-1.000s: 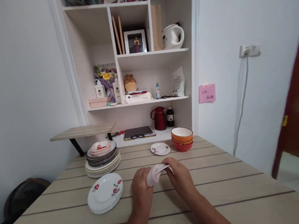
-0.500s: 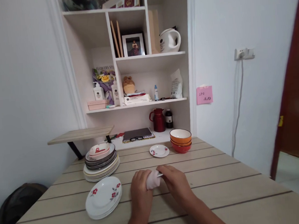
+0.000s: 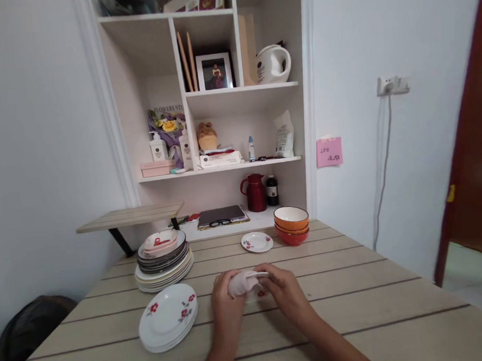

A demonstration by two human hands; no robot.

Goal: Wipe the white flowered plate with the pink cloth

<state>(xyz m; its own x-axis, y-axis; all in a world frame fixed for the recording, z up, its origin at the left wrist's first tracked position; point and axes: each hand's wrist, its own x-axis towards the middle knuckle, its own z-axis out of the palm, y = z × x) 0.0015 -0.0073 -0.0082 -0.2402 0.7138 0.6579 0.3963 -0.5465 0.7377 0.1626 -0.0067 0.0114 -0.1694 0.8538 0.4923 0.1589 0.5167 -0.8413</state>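
Observation:
Between my hands, above the middle of the table, is a small white plate (image 3: 253,296) with a red flower on it, tilted so that its face partly shows. My right hand (image 3: 287,290) grips its right rim, thumb and fingers closed. A pale pink cloth (image 3: 238,284) is bunched in my left hand (image 3: 225,301) and folded over the plate's left edge. The fingers of my left hand are partly hidden behind the cloth. To the left lies a short stack of white flowered plates (image 3: 166,318). Beyond my hands, another small flowered plate (image 3: 257,242) rests flat.
Orange and red bowls (image 3: 292,229) are stacked at the table's back right. A taller pile of plates (image 3: 164,264) topped by small dishes stands back left, near a raised wooden shelf (image 3: 131,215). A red jug (image 3: 256,193) stands behind the slatted table (image 3: 355,304).
The plate in my hands has tilted, and its flowered face now shows below the cloth. My left hand and the cloth have shifted slightly up and the cloth a little left.

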